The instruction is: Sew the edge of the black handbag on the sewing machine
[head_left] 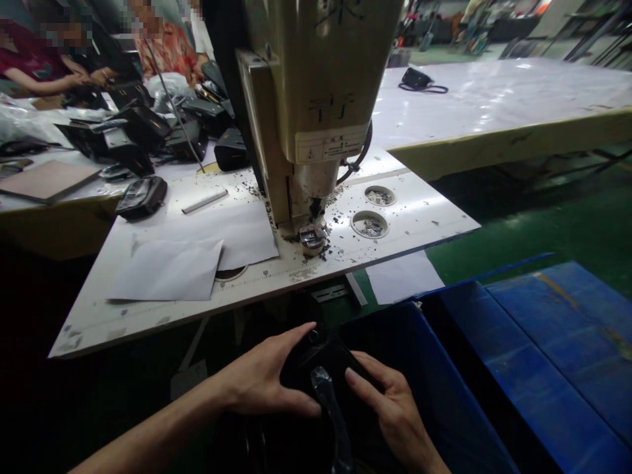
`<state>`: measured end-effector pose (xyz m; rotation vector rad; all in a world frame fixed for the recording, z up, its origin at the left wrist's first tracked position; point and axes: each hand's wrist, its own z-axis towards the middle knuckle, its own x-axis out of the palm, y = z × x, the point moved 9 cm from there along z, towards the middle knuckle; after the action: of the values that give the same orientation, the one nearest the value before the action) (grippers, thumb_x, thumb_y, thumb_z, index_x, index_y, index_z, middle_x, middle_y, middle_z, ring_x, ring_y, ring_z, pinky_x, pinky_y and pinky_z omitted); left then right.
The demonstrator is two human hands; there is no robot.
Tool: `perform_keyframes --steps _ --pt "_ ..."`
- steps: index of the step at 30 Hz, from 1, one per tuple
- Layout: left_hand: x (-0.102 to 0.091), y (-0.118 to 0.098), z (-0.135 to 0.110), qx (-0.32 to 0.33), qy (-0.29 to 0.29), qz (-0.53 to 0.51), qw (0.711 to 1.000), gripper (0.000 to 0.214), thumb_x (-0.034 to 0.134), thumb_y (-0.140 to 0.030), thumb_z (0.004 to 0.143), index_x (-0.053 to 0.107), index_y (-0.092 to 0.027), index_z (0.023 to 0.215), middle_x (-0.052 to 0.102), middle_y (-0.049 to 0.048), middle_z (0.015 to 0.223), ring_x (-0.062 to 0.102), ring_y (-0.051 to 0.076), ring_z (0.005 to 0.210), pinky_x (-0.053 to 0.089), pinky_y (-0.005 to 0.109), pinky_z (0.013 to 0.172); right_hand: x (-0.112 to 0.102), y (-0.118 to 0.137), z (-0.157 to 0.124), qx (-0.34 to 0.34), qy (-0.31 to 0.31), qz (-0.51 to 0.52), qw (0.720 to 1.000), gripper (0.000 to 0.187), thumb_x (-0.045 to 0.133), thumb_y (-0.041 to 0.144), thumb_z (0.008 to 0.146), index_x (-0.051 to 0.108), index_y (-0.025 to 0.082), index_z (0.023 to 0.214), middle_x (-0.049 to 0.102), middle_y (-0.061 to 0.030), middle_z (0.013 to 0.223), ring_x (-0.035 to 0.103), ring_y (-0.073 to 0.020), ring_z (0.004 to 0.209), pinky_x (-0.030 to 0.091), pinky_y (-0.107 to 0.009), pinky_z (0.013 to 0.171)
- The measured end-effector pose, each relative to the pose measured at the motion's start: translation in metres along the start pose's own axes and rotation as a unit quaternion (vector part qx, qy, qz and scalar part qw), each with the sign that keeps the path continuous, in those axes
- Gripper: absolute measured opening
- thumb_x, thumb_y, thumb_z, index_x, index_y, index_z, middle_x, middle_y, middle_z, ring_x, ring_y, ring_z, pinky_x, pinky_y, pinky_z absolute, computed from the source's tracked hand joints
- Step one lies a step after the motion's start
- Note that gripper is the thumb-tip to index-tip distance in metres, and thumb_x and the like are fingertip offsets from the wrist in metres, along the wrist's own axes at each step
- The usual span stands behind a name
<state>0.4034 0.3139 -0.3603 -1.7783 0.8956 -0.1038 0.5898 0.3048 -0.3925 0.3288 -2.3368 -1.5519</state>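
Low in front of me, below the table edge, both hands hold a black bag (334,359). My left hand (264,375) grips its left side, thumb across the near face and fingers along the top. On the right side, my right hand (392,401) is closed with the thumb on the front and the fingers behind. A strap wrapped in clear plastic (323,388) hangs down the bag between my hands. A small metal ring (314,336) shows at the top by my left fingertips. The bag's lower part melts into dark shadow.
A machine head (320,85) stands over a white tabletop (419,210) strewn with black scraps. White paper (172,270), a silver pen-like stick (205,201) and a black pouch (143,197) lie leftward. Blue boxes (553,342) flank my right. People sit behind piled black bags (138,125).
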Motion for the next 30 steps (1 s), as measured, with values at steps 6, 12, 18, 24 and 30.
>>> perform_keyframes --steps 6,12,18,24,30 --pt "-0.001 0.010 0.006 -0.011 0.028 -0.155 0.987 0.054 0.046 -0.053 0.106 0.050 -0.030 0.154 0.053 0.0033 0.160 0.047 0.028 0.149 0.026 0.048 0.129 -0.003 -0.008 -0.004 0.031 -0.002 0.039 0.999 0.038 0.068 0.050 0.095 0.080 0.022 0.117 0.075 -0.0064 0.100 0.067 -0.0299 0.095 0.052 -0.039 0.085" --pt "-0.001 0.011 0.019 0.022 0.011 -0.157 0.987 0.048 0.053 -0.049 0.104 0.061 -0.025 0.145 0.069 0.0043 0.142 0.061 0.028 0.132 0.042 0.041 0.117 0.001 -0.002 -0.004 0.011 -0.001 0.037 0.999 0.035 0.069 0.049 0.095 0.081 0.021 0.114 0.074 -0.0071 0.103 0.066 -0.0305 0.098 0.051 -0.038 0.083" --pt "0.009 0.016 0.025 -0.020 0.017 -0.157 0.987 0.047 0.051 -0.055 0.103 0.074 -0.017 0.121 0.076 0.0051 0.110 0.067 0.026 0.102 0.053 0.035 0.093 0.004 0.003 -0.006 -0.008 -0.009 0.010 1.000 0.033 0.068 0.048 0.096 0.082 0.023 0.112 0.076 -0.0063 0.107 0.067 -0.0300 0.100 0.050 -0.038 0.087" --pt "0.015 0.025 0.029 -0.030 0.018 -0.191 0.981 0.049 0.052 -0.054 0.103 0.072 -0.017 0.128 0.076 0.0060 0.112 0.066 0.026 0.104 0.050 0.036 0.095 0.004 0.003 -0.001 -0.004 -0.021 0.018 1.000 0.033 0.070 0.050 0.095 0.083 0.023 0.107 0.075 -0.0052 0.097 0.067 -0.0288 0.095 0.050 -0.038 0.085" --pt "0.018 0.033 0.031 -0.047 0.024 -0.195 0.979 0.050 0.053 -0.056 0.102 0.073 -0.017 0.127 0.075 0.0053 0.111 0.065 0.026 0.104 0.051 0.035 0.093 0.004 0.001 -0.002 -0.004 -0.027 0.025 0.999 0.032 0.070 0.050 0.094 0.084 0.023 0.107 0.074 -0.0049 0.096 0.067 -0.0287 0.095 0.050 -0.038 0.085"
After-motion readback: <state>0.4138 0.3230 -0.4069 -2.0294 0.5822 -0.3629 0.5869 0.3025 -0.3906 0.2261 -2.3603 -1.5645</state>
